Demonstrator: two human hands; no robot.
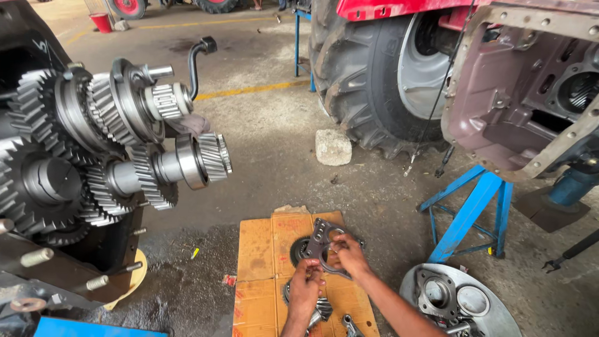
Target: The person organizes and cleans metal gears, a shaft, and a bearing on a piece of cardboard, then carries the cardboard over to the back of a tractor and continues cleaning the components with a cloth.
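- Grey steel plate (pixel 322 240), flat with round holes cut through it, sits in both my hands above an orange cardboard sheet (pixel 262 249) spread on the concrete floor (pixel 274 143).
- My right hand (pixel 348 254) closes around the plate's right and lower edge, fingers curled over the metal.
- My left hand (pixel 306 288) grips the plate's lower left part from below, fingers closed on it.
- Just behind the plate, on the cardboard, lies a dark round gear (pixel 301 249), partly hidden by the plate.
- Under my left hand, more toothed parts (pixel 322 307) lie on the cardboard; I cannot tell exactly what they are.
- To my left stands an open gearbox (pixel 68 162) with 2 shafts of gears pointing toward me; the lower shaft (pixel 187 163) ends in a splined gear.
- To my right, a round metal tray (pixel 499 312) on the floor holds a bearing housing (pixel 435 293) and other pieces.
- Beyond it, a blue steel stand (pixel 474 212) props up a maroon tractor housing (pixel 518 93).
- A big tractor tyre (pixel 355 75) stands further back, with a stone block (pixel 332 147) resting near it.
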